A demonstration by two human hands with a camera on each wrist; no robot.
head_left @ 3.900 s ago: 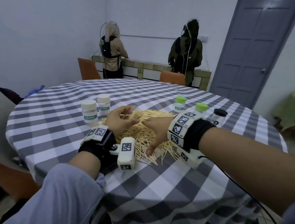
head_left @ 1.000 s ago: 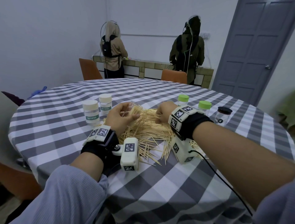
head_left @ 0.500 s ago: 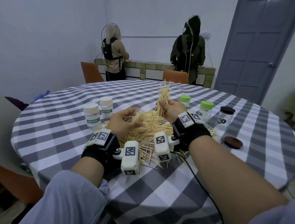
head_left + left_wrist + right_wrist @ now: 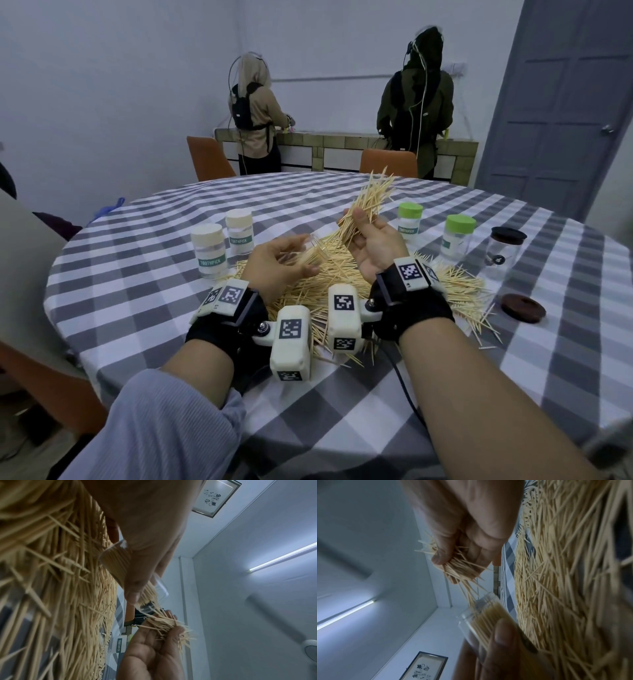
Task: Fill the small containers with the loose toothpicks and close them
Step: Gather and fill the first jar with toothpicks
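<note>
Toothpick pile (image 4: pixel 346 274) lies centre on the bench (image 4: pixel 342 411), two jars (image 4: pixel 219 246) to its left, three jars (image 4: pixel 459 236) and a loose lid (image 4: pixel 523 307) to its right.

Grey-white checked tablecloth (image 4: pixel 342 404), pale toothpicks (image 4: pixel 459 291)

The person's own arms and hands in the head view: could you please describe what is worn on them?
Each wrist carries a black strap with white blocks bearing black-and-white square markers, plus a white camera pod with the same markers: left hand, right hand. A ribbed light grey-blue sleeve is pushed up the left forearm; the right forearm is bare. A black cable trails from the right wrist.
</note>
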